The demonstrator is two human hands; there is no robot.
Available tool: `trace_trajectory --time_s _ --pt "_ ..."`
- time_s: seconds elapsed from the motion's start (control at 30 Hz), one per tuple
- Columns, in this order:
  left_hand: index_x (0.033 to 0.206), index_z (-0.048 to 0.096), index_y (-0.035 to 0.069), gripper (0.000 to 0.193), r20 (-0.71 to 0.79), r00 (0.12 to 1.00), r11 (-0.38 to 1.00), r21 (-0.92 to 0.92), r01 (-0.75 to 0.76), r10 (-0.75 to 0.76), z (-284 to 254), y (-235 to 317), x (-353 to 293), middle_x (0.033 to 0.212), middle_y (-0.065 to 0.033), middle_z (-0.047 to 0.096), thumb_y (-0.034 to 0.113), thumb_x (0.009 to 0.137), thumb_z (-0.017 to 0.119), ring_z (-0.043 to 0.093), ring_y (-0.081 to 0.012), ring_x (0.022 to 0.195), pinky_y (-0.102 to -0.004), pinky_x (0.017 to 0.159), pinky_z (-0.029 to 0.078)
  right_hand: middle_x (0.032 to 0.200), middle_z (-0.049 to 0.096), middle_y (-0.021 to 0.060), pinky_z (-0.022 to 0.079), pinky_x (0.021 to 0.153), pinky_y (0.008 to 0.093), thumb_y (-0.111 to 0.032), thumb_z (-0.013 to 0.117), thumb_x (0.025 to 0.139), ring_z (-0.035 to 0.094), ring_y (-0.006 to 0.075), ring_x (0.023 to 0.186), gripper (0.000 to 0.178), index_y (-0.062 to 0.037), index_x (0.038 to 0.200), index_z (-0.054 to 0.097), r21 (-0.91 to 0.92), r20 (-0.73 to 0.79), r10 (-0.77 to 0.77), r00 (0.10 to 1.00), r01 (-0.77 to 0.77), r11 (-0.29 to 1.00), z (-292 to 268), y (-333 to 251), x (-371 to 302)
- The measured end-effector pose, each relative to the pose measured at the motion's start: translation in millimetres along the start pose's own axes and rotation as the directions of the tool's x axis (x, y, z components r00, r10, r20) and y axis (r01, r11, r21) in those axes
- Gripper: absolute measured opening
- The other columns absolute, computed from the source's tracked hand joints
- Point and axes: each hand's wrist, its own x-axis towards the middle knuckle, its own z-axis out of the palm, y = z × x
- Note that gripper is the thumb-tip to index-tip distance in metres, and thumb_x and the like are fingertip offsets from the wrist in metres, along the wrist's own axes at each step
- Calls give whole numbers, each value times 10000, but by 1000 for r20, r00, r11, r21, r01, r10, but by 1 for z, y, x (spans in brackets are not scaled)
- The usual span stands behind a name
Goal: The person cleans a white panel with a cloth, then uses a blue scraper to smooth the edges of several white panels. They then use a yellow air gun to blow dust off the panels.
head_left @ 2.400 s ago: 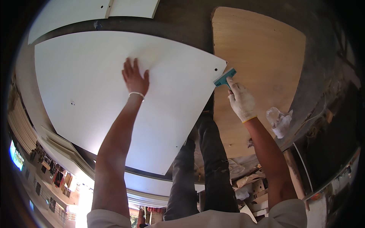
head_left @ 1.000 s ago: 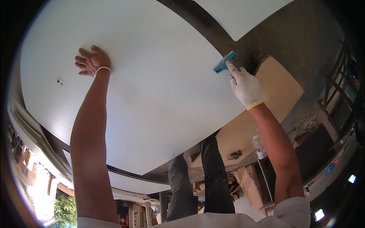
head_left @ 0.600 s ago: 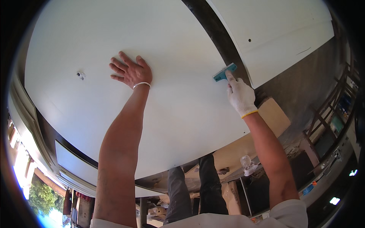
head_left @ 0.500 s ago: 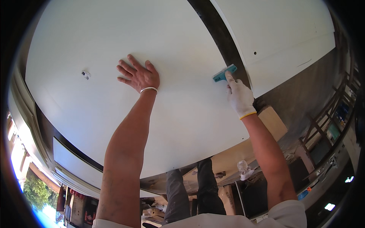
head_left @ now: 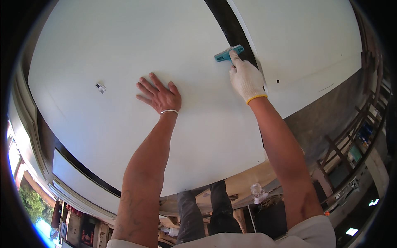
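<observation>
A large white panel (head_left: 124, 45) lies flat in front of me. My left hand (head_left: 162, 96), bare with a white band at the wrist, rests on its surface, fingers spread. In a white knitted glove with a yellow cuff, my right hand (head_left: 248, 77) grips a teal scraper (head_left: 229, 53) by its handle, index finger stretched along it toward the wide head. That head lies across the panel's right edge, partly over the dark gap (head_left: 244, 37). Left of my left hand, a small black-and-white scrap (head_left: 100, 87) lies on the panel.
A second white panel (head_left: 306, 49) with a small hole lies beyond the gap on the right. More panels are stacked at the lower left (head_left: 82, 197). Below the near edge are my legs (head_left: 192, 213) and a clear plastic bottle (head_left: 257, 190). A metal frame (head_left: 341, 153) stands at right.
My right hand has slid the scraper farther away along the panel's right edge. My left hand stays spread on the panel, while the whole view has shifted slightly.
</observation>
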Motion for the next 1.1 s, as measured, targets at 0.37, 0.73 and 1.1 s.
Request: trace_trajectory --time_s 0.37,0.73,1.1 --pt "1656 113 71 802 -16 1000 1000 11 10 -10 0 3 1 1715 -255 -14 391 1021 482 -64 -433 1588 -658 1229 -54 1037 740 181 552 815 495 -303 517 1003 709 388 963 509 -211 1504 508 448 -177 97 979 -8 894 -6 -7 54" --pt "1645 141 50 769 -89 996 999 53 0 4 5 6 8 1710 -254 26 413 1030 424 -13 -445 1586 -678 1229 36 944 657 19 516 789 287 -111 492 946 624 129 768 622 -143 1566 450 880 193 416 889 -344 326 155 129 -133" --pt "1650 169 113 748 -200 980 1000 16 7 -4 18 7 16 1714 -213 115 440 1025 417 54 -397 1596 -633 1251 39 916 548 -13 419 553 206 -4 491 980 465 42 680 589 -159 1548 502 936 226 533 815 -333 111 202 249 -229"
